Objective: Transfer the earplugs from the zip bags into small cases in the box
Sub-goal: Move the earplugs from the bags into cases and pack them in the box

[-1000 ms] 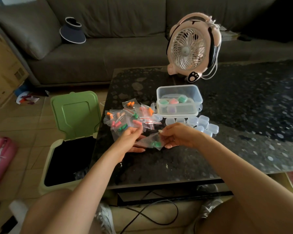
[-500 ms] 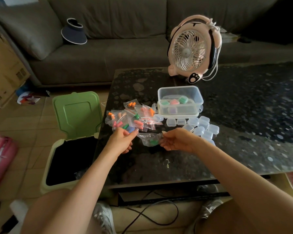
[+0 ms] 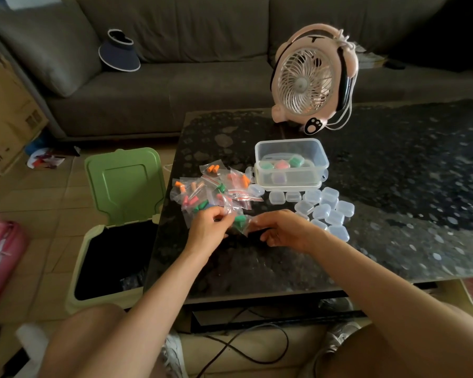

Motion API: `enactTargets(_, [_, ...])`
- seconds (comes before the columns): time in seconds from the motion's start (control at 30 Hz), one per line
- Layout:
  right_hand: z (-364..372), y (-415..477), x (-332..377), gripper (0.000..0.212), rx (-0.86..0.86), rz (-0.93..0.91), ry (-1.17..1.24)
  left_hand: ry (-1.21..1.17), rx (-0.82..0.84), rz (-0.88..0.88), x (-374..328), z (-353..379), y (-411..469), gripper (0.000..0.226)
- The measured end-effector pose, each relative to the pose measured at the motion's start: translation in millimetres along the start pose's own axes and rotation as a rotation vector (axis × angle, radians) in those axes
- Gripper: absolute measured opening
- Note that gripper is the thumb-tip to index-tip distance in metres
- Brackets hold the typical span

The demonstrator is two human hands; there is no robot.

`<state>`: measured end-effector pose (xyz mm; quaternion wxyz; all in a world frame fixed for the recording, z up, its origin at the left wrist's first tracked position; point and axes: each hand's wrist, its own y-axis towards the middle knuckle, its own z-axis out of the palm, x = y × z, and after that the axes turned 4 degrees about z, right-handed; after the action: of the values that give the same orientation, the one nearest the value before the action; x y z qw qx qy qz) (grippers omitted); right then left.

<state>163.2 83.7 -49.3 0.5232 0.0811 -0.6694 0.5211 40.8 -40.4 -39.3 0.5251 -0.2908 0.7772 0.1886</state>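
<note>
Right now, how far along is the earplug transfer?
Done: about four filled cases sit in the clear box. In hand: the left hand and right hand pinch one zip bag holding green earplugs. Left: a pile of filled zip bags and a cluster of empty clear cases beside the box. Most of the job remains.

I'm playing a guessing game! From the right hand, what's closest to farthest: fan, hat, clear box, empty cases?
1. The empty cases, beside the right hand.
2. The clear box, behind them.
3. The fan, at the table's back.
4. The hat, left on the sofa.
</note>
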Motion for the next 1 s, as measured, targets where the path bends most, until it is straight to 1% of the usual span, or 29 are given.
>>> enactTargets(0.1, [-0.3, 0.4, -0.1, 0.021, -0.003, -0.040, 0.041, 0.019, -0.026, 0.022, 1.2, -0.3, 1.1, 0.017])
enactTargets(0.17, [0.0, 0.6, -0.7, 0.024, -0.011, -0.074, 0.076, 0.035, -0.033, 0.028, 3.5, -1.3, 2.6, 0.012])
enactTargets(0.23, [1.1, 0.3, -1.5, 0.023, -0.014, -0.113, 0.077, 0.016, -0.021, 0.009, 5.1, -1.1, 3.0, 0.010])
enactTargets(0.37, [5.8, -0.3, -3.0, 0.019, -0.015, -0.203, -0.021, -0.064, 0.007, -0.070, 5.9, 2.4, 3.4, 0.019])
enactTargets(0.5, [9.3, 2.6, -5.0, 0.019, -0.050, -0.251, -0.166, -0.119, 0.034, -0.132, 6.3, 2.5, 5.9, 0.018])
enactTargets(0.67, [11.6, 6.7, -6.5, 0.020, -0.119, -0.356, -0.371, -0.079, 0.066, -0.138, 6.7, 3.0, 6.2, 0.009])
enactTargets(0.8, [12.9, 5.8, -8.0, 0.017, -0.116, -0.420, -0.450, -0.076, 0.091, -0.148, 6.3, 1.8, 6.5, 0.007])
enactTargets(0.9, [13.1, 3.2, -6.0, 0.013, -0.154, -0.425, -0.473, -0.059, 0.099, -0.155, 7.6, 0.6, 7.0, 0.006])
enactTargets(1.0, [10.2, 4.3, -3.4, 0.012, -0.255, -0.402, -0.523, 0.002, 0.061, -0.159, 11.8, -2.9, 9.0, 0.008])
